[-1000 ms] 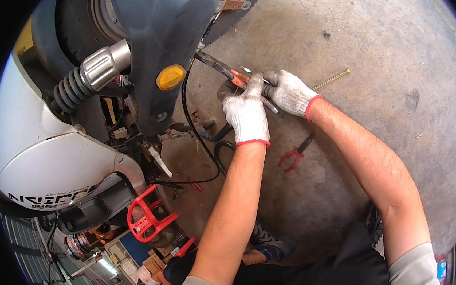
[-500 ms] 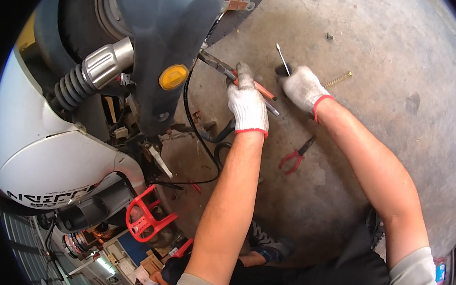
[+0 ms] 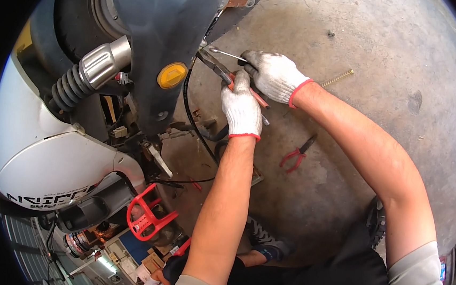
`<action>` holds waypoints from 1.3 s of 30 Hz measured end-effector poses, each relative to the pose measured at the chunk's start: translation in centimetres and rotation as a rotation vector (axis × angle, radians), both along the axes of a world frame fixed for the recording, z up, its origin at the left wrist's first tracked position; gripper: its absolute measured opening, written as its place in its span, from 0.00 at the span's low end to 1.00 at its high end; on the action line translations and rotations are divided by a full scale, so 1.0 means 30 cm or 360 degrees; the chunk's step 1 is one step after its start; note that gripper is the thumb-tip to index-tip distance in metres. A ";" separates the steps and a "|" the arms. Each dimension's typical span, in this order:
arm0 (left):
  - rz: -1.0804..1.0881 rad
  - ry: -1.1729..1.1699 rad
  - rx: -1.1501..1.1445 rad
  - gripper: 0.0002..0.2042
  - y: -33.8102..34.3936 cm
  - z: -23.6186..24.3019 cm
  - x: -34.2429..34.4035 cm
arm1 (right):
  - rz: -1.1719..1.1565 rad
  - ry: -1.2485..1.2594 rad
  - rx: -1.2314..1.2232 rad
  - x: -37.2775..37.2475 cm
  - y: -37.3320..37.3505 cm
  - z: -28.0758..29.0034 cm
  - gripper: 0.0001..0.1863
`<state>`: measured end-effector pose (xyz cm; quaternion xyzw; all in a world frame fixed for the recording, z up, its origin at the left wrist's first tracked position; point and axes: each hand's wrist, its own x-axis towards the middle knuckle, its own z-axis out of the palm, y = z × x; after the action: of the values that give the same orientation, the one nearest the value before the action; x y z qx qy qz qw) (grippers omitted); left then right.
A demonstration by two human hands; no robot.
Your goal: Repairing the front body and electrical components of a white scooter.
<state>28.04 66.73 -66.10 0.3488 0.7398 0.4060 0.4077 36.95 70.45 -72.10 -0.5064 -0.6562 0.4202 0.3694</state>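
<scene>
My left hand [image 3: 241,109], in a white red-cuffed glove, grips orange-handled pliers [image 3: 217,66], whose jaws meet a small fitting [image 3: 203,43] on a cable at the edge of the scooter's dark panel [image 3: 157,24]. My gloved right hand [image 3: 276,77], just above and right of the left, holds a slim metal tool [image 3: 227,53] with a dark handle; its tip is near the fitting. Whether that tip touches is unclear. A black cable [image 3: 188,88] runs down from there along the panel.
Red-handled pliers [image 3: 294,157] and a brass-coloured spring [image 3: 338,78] lie on the concrete floor [image 3: 390,53]. At left are the white body panel [image 3: 60,161] and a ribbed shock boot [image 3: 74,85]. A red plastic frame [image 3: 149,219] stands lower left; another person shows at the bottom edge.
My right hand left the pliers, swung right with the slim tool upright, and has come back leftward, tool now level toward the fitting. My left hand shifted slightly, still gripping the pliers.
</scene>
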 end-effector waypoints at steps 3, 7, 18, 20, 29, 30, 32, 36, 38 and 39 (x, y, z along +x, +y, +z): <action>-0.0014 -0.0021 0.0010 0.10 -0.002 0.006 -0.008 | 0.0168 0.0020 -0.0125 -0.018 0.026 0.019 0.14; -0.0025 0.0015 0.0001 0.10 -0.008 0.008 -0.022 | 0.0183 0.0045 -0.0134 -0.033 0.039 0.011 0.14; -0.0102 0.0039 -0.0009 0.10 -0.007 0.016 -0.035 | 0.0077 -0.0037 -0.0142 -0.032 0.007 0.048 0.14; -0.0094 0.0044 -0.0019 0.10 -0.006 0.009 -0.027 | 0.0090 -0.0080 -0.0127 -0.021 0.005 0.047 0.14; 0.0150 -0.0758 0.0061 0.15 0.012 -0.058 -0.084 | -0.0040 -0.0004 -0.0102 0.033 -0.051 0.203 0.16; 0.0153 -0.0764 0.0057 0.15 0.004 -0.063 -0.088 | -0.0112 -0.0014 -0.0050 0.037 -0.062 0.232 0.16; -0.0091 -0.1355 0.0026 0.19 -0.009 -0.045 -0.110 | -0.0043 -0.0108 0.0111 0.039 -0.067 0.298 0.14; -0.0160 -0.1192 0.0045 0.19 0.000 -0.071 -0.127 | -0.0138 -0.0037 0.0191 0.062 -0.117 0.289 0.14; 0.0082 -0.1285 0.0062 0.15 0.009 -0.061 -0.119 | -0.0288 0.0097 0.0319 0.061 -0.135 0.227 0.13; -0.0076 -0.0587 -0.0021 0.12 -0.003 -0.044 -0.093 | -0.0329 0.0095 0.0263 0.058 -0.128 0.157 0.14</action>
<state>25.26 66.65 -67.41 0.2834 0.6466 0.4484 0.5483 38.70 66.61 -67.40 -0.5264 -0.6216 0.3395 0.4705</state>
